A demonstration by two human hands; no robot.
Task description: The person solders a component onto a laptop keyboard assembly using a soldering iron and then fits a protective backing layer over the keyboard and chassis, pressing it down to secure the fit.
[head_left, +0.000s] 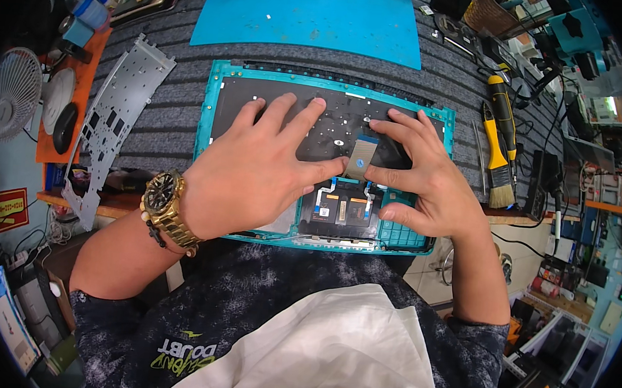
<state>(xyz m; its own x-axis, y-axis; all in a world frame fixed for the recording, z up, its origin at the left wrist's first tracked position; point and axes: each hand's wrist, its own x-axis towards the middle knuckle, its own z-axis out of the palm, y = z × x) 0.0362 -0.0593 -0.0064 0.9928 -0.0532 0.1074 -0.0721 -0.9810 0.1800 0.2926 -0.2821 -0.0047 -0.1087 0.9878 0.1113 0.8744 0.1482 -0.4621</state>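
A teal laptop palm-rest cover (pixel 204 118) lies underside up in front of me, with the black back of a keyboard (pixel 331 112) set in it. My left hand (pixel 270 162) is spread flat on the keyboard's left part, its thumb reaching the middle. On the right part my right hand (pixel 428 170) rests with fingers apart, pressing near the edge. Between the thumb and fingers of the two hands a ribbon cable (pixel 360 157) with a blue end stands out. Below it is the touchpad's back (pixel 342 212) with smaller white ribbon cables. Neither hand grips anything.
A perforated metal plate (pixel 118 112) leans at the left, near a white fan (pixel 11 97). Behind the cover lies a blue mat (pixel 309 21). At the right are a yellow-handled brush (pixel 499 160), a screwdriver (pixel 501 99) and tweezers (pixel 480 155). A white cloth (pixel 329 347) covers my lap.
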